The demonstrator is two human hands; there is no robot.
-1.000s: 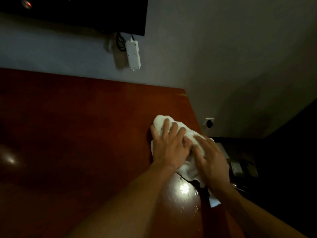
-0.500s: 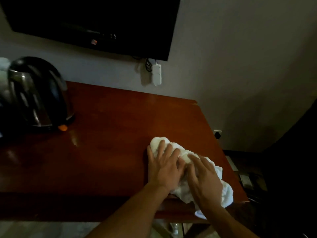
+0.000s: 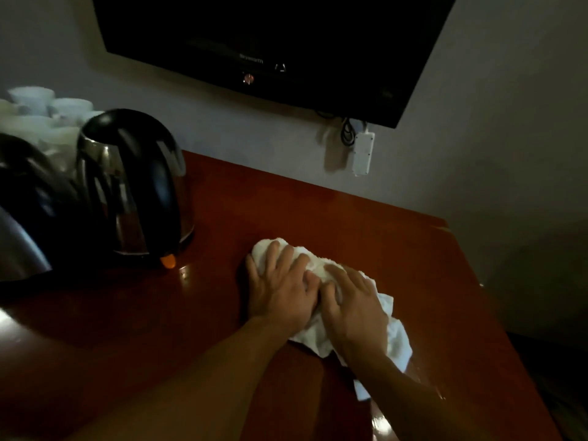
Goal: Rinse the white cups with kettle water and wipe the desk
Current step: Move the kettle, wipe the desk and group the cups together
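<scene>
**Both hands press a white cloth onto the counter**

Head view: the left hand (image 3: 281, 289) lies flat on a bunched white cloth (image 3: 394, 340), its fingers spread and fairly straight over the cloth's far end, pressing it down onto the reddish-brown counter (image 3: 318, 211). The right hand (image 3: 354, 305) rests just beside it on the same cloth, fingers stretched out and pointing toward the left hand, so that the fingertips of the two hands meet or nearly touch. Neither grip is closed round the cloth; both press on it from above with open palms. The cloth sits toward the right part of the counter, and a loose flap of it trails out from under the right wrist toward the near edge. Both forearms reach in from the bottom of the view.

To the left stands a steel kettle (image 3: 133, 186) with a black handle and an orange tab at its base, well apart from the cloth. A second dark kettle (image 3: 28, 211) shows partly at the left edge, just beside the first. Behind them, near the wall, a cluster of white cups (image 3: 47, 106) sits stacked, blurred in the dim light. A black television (image 3: 270, 36) hangs on the wall above the counter, and a white power strip (image 3: 362, 152) hangs below its right corner with dark cables above it.
</scene>
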